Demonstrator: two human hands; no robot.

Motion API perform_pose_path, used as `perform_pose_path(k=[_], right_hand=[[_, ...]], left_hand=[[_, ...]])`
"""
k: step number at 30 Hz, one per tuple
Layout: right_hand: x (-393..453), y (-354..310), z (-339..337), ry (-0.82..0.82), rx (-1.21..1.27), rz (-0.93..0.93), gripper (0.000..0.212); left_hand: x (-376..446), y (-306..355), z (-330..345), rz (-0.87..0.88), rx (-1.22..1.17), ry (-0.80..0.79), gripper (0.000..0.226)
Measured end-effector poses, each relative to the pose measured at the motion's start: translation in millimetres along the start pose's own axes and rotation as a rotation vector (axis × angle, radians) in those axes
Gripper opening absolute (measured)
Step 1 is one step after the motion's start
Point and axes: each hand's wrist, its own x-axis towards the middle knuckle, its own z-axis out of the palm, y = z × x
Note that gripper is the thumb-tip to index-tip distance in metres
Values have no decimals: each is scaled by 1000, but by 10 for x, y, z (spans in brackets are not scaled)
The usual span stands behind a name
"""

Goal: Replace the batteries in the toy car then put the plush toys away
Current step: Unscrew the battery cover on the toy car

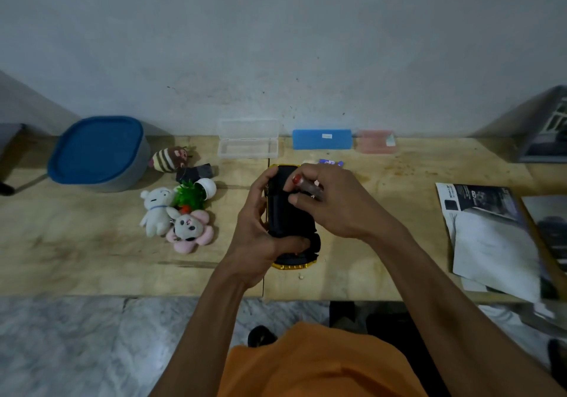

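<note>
The toy car (290,215), black underside up with a yellow body edge, lies on the wooden table (92,268). My left hand (260,228) grips its left side and near end. My right hand (331,203) holds a screwdriver (302,183) with a red-capped clear handle over the car's underside; its tip is hidden. Purple batteries (330,162) lie just behind the car. To the left sit plush toys: a striped one (170,159), a white bear (156,211), a green one (188,195) and a pink flower one (190,231). A dark flat piece (194,172) lies by them.
A grey tub with a blue lid (98,151) stands at the back left. Along the wall are an open clear case (248,140), a blue case (322,139) and a pink case (376,141). Papers and magazines (491,231) cover the right end.
</note>
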Motion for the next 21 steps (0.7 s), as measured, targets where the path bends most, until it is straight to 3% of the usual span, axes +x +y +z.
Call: perform_pose_path(k=[6,13,21], right_hand=[[5,-49,363,113,202,139,13],[-47,-95,715,111,149,237,5],[40,149,618,173,297,363,9]], left_hand=[[-169,-40,-293,-12,-8,29,111],[-334,-202,-557,-68,12,10,113],[-67,-309,-457,-116,7,3,112]])
